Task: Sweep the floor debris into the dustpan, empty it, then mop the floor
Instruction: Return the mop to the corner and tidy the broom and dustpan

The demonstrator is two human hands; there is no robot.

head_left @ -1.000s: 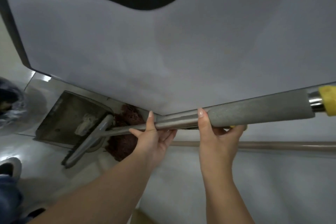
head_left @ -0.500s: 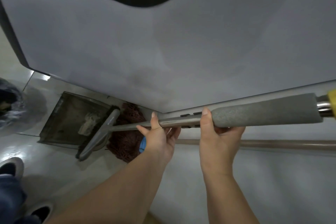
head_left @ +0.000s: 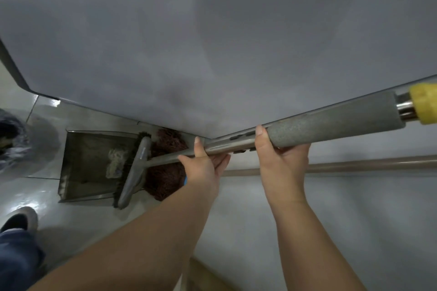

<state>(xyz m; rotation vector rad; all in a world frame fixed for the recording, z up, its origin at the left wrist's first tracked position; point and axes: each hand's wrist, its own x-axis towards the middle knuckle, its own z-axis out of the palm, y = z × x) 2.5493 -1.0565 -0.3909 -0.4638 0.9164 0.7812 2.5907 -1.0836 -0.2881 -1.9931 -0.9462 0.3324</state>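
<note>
Grey foam sleeves the near end of a long metal broom handle (head_left: 307,136), capped in yellow at the right edge of the view, as a person grips it with both bare hands over a glossy pale tiled floor (head_left: 78,217). The right hand (head_left: 282,163) wraps the shaft just where the foam begins, thumb laid over the top and fingers curled underneath. The left hand (head_left: 203,164) closes round the bare metal part a little further down, thumb up, fingers folded below. At the far end, the flat grey broom head with dark bristles (head_left: 133,170) lies across the open mouth of a dark metal dustpan (head_left: 78,186) resting on the floor at left. A pale clump of debris (head_left: 115,160) sits inside the pan, just beside the bristles. A reddish-brown string mop head (head_left: 165,179) lies on the floor immediately right of the broom head, its brown pole (head_left: 354,164) running off to the right. A large grey panel (head_left: 236,42) fills the upper view. A grey shoe (head_left: 20,218) shows at lower left.
</note>
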